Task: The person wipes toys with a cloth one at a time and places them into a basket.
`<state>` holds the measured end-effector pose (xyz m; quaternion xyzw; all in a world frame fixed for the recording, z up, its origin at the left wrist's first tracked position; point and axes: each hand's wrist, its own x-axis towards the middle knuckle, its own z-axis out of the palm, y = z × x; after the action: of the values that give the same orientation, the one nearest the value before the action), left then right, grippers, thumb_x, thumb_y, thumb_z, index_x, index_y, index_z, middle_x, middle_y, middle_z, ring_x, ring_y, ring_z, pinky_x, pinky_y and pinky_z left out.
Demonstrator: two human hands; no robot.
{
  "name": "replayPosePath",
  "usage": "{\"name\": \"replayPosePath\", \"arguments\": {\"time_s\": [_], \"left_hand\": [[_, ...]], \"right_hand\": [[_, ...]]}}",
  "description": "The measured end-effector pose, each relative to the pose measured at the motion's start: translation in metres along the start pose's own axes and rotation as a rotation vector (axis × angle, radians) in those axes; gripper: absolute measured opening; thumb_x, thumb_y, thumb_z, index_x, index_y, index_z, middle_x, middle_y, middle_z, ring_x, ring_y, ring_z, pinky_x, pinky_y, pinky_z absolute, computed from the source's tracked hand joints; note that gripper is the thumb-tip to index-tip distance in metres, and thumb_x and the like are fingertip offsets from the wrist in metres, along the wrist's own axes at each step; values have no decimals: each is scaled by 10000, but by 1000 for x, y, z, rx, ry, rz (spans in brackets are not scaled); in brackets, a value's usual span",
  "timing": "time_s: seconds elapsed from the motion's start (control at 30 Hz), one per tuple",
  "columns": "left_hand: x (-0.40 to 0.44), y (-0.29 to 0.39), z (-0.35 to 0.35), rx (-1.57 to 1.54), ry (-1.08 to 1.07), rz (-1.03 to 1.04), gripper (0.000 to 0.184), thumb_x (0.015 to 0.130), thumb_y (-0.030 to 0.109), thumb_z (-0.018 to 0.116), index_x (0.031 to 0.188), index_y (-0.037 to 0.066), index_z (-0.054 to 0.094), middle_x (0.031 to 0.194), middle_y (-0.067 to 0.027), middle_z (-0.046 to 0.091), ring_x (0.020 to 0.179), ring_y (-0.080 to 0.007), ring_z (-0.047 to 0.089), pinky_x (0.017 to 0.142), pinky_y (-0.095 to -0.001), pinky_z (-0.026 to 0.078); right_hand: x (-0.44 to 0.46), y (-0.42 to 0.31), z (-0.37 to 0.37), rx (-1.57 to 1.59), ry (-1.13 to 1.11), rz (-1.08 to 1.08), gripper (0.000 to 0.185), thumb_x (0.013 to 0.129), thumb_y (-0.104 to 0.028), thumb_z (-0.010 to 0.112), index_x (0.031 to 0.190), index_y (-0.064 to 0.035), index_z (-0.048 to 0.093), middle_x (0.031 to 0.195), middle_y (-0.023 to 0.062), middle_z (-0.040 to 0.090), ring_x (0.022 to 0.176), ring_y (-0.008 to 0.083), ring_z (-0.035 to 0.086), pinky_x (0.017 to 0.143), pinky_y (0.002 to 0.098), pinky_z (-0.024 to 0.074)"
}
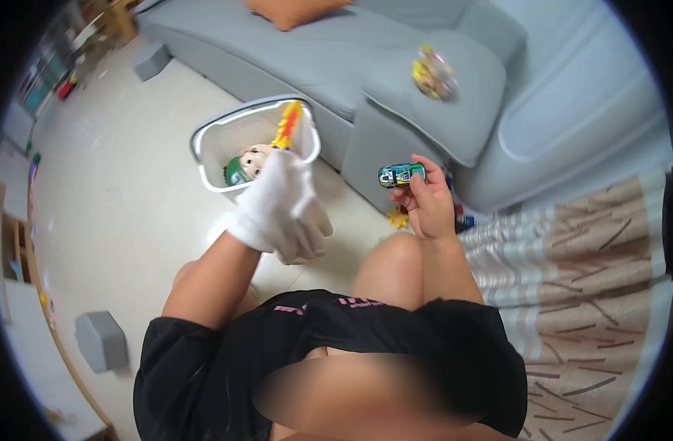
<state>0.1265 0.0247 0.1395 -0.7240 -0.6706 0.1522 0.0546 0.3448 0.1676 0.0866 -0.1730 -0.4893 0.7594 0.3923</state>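
White cloth [281, 213], perhaps a glove, covers my left hand up to the wrist, so the fingers are hidden. This hand is in front of the near right side of a white basket [205, 173]. Inside the basket are a yellow and red toy [287, 126] and a doll-like toy with a green cap [236, 173]. To the right, my right hand [430, 204] is closed on a small green and blue toy car [401, 175], held between thumb and fingers above my knee.
A grey sofa [314, 62] stands behind, with an orange cushion [296, 10] and a clear-and-yellow item [433, 72] on it. A yellow toy [397, 217] lies on the floor by the sofa. Patterned curtains [594, 294] hang at right; a grey block [101, 342] sits lower left.
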Motion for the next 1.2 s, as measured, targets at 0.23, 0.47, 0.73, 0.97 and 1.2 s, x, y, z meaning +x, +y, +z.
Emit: {"name": "replayPosePath", "arguments": {"time_s": [0.23,0.47,0.73,0.97,1.2], "left_hand": [[-24,-22,34,-593,452,-255,80,673,85,659,746,57,679,721,-156,647,733,-319,659,642,-408,518],[-40,-39,78,-701,795,-194,99,616,57,646,602,33,551,675,-196,540,703,-370,588,647,-413,477],[-48,-27,77,-908,860,-320,304,708,0,645,973,3,496,850,-176,556,820,-342,577,754,-382,473],[-32,-20,71,-1018,642,-287,215,670,65,679,838,25,552,776,-170,567,791,-356,596,706,-392,488],[-9,-22,76,-749,736,36,213,651,91,648,818,23,536,773,-170,534,752,-360,562,677,-396,470]], "right_hand": [[21,46,120,-326,-298,-119,404,868,-21,648,1221,-25,451,1088,85,582,955,139,591,847,277,494],[27,103,133,-317,-388,-31,401,859,2,648,1200,-20,436,1113,104,578,1009,149,576,891,272,471],[35,106,123,-111,-451,48,394,872,-39,651,1196,-12,429,1093,135,590,967,164,599,847,301,520],[24,104,98,-225,-363,19,429,853,-23,670,1206,-6,428,1068,116,599,924,153,602,831,290,506],[24,102,83,-488,-295,-189,451,825,15,688,1202,-14,441,1026,97,604,920,144,607,845,270,483]]}}
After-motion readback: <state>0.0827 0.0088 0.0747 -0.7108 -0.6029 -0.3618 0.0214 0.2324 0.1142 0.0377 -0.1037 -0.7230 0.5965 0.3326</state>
